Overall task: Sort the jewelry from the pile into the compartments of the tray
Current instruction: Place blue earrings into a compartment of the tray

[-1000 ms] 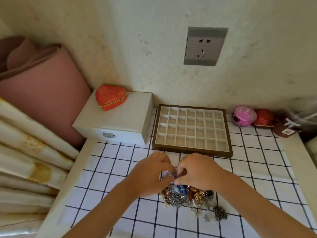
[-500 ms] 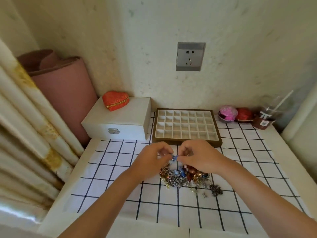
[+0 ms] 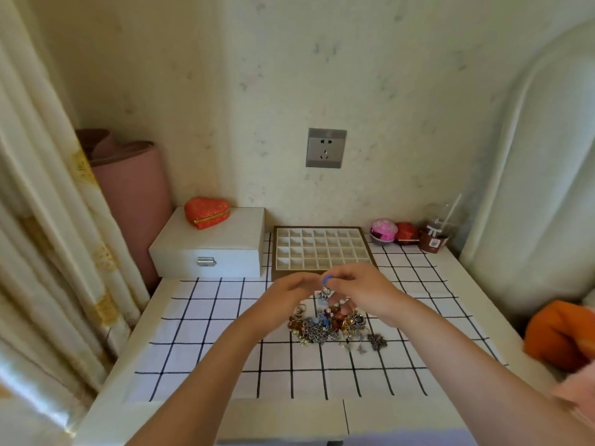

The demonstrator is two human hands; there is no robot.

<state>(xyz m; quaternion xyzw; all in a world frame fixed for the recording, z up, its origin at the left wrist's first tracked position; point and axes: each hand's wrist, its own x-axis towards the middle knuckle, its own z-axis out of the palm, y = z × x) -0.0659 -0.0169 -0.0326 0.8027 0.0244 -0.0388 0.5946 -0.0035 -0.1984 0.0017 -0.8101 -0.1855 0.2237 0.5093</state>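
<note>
Right hand (image 3: pixel 363 288) pinches a small blue loop of jewelry (image 3: pixel 326 280) between thumb and fingertips, lifted clear above the tangled pile of metal chains, beads and charms (image 3: pixel 331 326). The raised hold appears meant to let the piece hang free of the tangle. Left hand (image 3: pixel 289 294), fingers curled, meets it from the other side; whether it grips the piece or only steadies it cannot be told.

The blue loop sits uppermost and a short silvery dangle (image 3: pixel 325 291) hangs beneath it. That puts the piece's long axis near upright, with its lower end pointing down at the pile.

The pile rests on a white cloth with a black grid pattern (image 3: pixel 199 317), with a few charms strayed to its right edge. Just beyond the hands lies the brown-rimmed tray with cream compartments (image 3: pixel 274 252), its long side running along the wall. It sits close enough for a short forward reach, and every compartment in view looks unfilled, so the sorting seems barely begun.

Left of the tray stands a white latched box (image 3: pixel 209 249) topped by a red heart-shaped case (image 3: pixel 207 211). To the right are a pink round case (image 3: pixel 382 231), a red round case (image 3: pixel 406 232) and a clear plastic cup with a straw (image 3: pixel 436 236).
</note>
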